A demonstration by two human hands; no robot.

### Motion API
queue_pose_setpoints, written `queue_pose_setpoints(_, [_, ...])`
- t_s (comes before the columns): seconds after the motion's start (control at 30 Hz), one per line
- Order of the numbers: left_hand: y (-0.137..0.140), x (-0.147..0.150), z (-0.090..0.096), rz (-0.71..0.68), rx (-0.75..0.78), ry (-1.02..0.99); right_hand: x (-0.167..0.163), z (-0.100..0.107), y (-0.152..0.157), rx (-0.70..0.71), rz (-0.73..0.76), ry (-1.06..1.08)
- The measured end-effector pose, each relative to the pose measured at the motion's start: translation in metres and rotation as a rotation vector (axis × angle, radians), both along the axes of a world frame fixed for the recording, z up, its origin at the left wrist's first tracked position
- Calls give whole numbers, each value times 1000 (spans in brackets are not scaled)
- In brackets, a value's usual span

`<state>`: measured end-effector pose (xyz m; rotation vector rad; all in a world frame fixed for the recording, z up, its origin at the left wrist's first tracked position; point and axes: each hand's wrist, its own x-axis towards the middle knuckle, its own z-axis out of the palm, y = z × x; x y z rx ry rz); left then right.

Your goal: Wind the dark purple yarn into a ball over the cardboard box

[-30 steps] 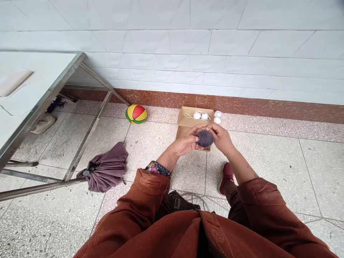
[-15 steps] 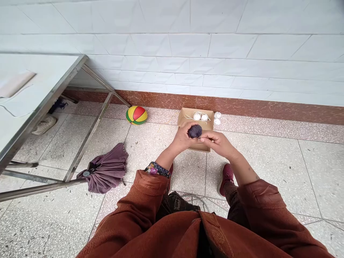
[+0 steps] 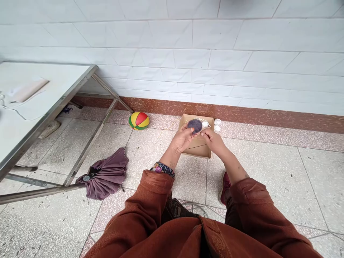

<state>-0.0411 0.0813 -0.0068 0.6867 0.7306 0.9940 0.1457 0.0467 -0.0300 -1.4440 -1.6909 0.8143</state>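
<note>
My left hand (image 3: 182, 139) is closed around a dark purple-grey ball of yarn (image 3: 194, 125), with the thumb over its near side. Close to the ball's right, my right hand (image 3: 215, 142) is pinched; whatever sits between its fingertips is too small to make out. Beneath both hands an open cardboard box (image 3: 199, 152) rests on the floor. A small white ball of yarn (image 3: 205, 124) with loose strands shows in the box's far part, partly covered by the dark ball. Two more white balls (image 3: 217, 124) lie just outside its right side.
A yellow, red and green ball (image 3: 139, 120) lies by the wall. A folded purple umbrella (image 3: 109, 173) leans at the metal frame of a white-topped table (image 3: 48, 95) on the left. Cables and a pinkish item lie on the table. A tiled wall (image 3: 188, 61) stands ahead.
The dark yarn ball has turned in my left hand, whose thumb now crosses its near side. My right hand has shifted slightly left. The camera view has tilted slightly upward.
</note>
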Motion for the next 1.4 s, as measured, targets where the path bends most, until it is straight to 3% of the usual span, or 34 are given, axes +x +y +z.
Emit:
queue_pose_setpoints(0.1, [15,-7,-4,98,21,59,-10,11,-3,-48,186,-73])
queue_pose_setpoints(0.2, [21,-12,-4,113,154,184,-18,38,-6,-4,312,-85])
queue_pose_setpoints(0.33, [17,-14,-4,-24,350,383,-20,76,-4,180,182,4])
queue_pose_setpoints(0.43, [9,-12,-3,-208,377,337,-12,87,5,277,8,90])
queue_pose_setpoints(0.53, [0,-6,3,-344,376,181,-4,77,14,279,-148,181])
queue_pose_setpoints(0.63, [-8,1,13,-397,309,14,2,52,19,181,-209,239])
queue_pose_setpoints(0.77, [-7,12,19,-304,195,-45,5,17,15,28,-193,194])
queue_pose_setpoints(0.93, [14,26,9,-61,241,137,13,5,1,79,-62,-1])
queue_pose_setpoints(1.07, [23,30,-3,22,509,468,20,21,-14,158,136,-100])
queue_pose_setpoints(1.2, [14,29,-9,-232,682,548,28,35,-19,216,144,-75])
queue_pose_setpoints(1.4, [2,27,-2,-549,675,392,39,41,-13,236,-82,40])
